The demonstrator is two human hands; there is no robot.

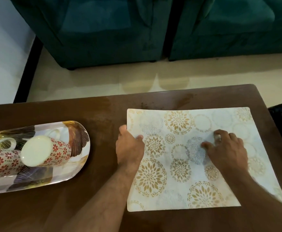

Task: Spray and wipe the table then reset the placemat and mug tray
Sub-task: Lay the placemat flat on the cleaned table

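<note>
1. The left edge of the placemat (187, 158) is pinched by the left hand (129, 148), with the thumb laid on top of the mat and the fingers curled at its edge.
2. The right hand (227, 151) is pressed down on the middle of the placemat, its fingers spread and bent at the knuckles; nothing is grasped by it.
3. The placemat, pale with gold and grey flower rounds, is laid flat on the right part of the brown table (103, 190), close to the near edge.
4. The mug tray (80, 131) is set on the left part of the table, apart from the placemat.
5. Two patterned mugs (41, 151) are seen on the tray, lying on their sides.
6. Damp streaks are visible on the table's far side.
7. Beyond the table, a dark green sofa (103, 30) is seen on a pale floor (103, 81).
</note>
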